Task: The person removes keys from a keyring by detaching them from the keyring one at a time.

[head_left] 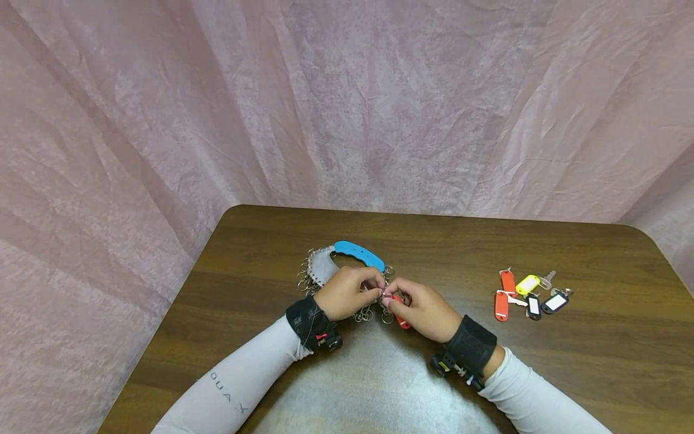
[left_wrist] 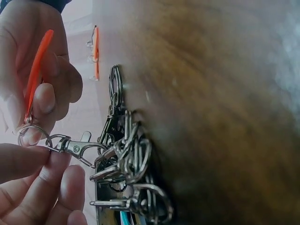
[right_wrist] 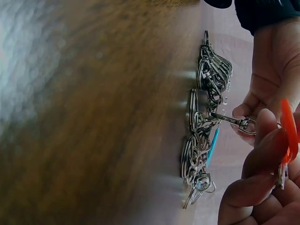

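A key holder with a blue handle (head_left: 359, 253) and a grey toothed plate (head_left: 321, 265) lies on the table, hung with many snap hooks and rings. My left hand (head_left: 347, 294) is over its near edge, pinching the ring end of one metal snap hook (left_wrist: 75, 147). That hook's other end is among the clustered hooks (left_wrist: 126, 150). My right hand (head_left: 428, 308) meets the left fingertips and holds a split ring (left_wrist: 33, 133). From it hangs a red key tag (left_wrist: 37, 70), lying along the right fingers. A key (right_wrist: 281, 176) shows beneath the tag in the right wrist view.
On the right side of the brown wooden table (head_left: 607, 259) lie several tagged keys: red tags (head_left: 501, 306), a yellow tag (head_left: 528, 284) and black tags (head_left: 555, 302). A pink curtain (head_left: 379, 108) hangs behind the table's far edge.
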Available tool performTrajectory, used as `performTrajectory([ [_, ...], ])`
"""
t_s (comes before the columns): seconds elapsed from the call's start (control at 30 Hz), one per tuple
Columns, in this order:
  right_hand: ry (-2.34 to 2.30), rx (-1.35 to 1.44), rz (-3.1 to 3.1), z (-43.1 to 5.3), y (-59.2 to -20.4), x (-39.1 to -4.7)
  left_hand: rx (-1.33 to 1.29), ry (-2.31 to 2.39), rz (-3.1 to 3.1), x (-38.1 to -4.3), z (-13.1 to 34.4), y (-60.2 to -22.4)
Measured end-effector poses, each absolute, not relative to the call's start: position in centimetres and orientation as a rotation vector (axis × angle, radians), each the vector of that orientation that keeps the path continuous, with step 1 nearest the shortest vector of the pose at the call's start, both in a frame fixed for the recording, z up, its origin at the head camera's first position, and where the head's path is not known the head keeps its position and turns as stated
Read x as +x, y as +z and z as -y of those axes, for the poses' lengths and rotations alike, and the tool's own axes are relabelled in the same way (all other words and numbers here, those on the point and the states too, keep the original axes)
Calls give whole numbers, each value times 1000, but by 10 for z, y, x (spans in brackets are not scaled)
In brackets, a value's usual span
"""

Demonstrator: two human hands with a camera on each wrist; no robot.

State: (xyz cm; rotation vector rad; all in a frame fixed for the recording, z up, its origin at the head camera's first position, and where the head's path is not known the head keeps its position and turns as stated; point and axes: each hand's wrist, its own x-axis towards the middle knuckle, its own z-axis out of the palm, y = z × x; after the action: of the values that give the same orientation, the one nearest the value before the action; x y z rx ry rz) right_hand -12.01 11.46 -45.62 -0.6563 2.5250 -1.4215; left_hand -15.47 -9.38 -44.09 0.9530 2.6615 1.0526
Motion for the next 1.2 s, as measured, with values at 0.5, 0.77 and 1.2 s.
performTrajectory([
  [0.5,-1393,-648,-2548,-114,-452,-120,1021,1054,-2681,-155,94,-442],
  [0.77,-1399,-653,-2550,-115,-453,-120,1078,1040,-2690,-155,94,-442],
  [1.2,-1403,-642,-2545,-114,-454,-121,1123,974,-2711,-153,94,-442],
])
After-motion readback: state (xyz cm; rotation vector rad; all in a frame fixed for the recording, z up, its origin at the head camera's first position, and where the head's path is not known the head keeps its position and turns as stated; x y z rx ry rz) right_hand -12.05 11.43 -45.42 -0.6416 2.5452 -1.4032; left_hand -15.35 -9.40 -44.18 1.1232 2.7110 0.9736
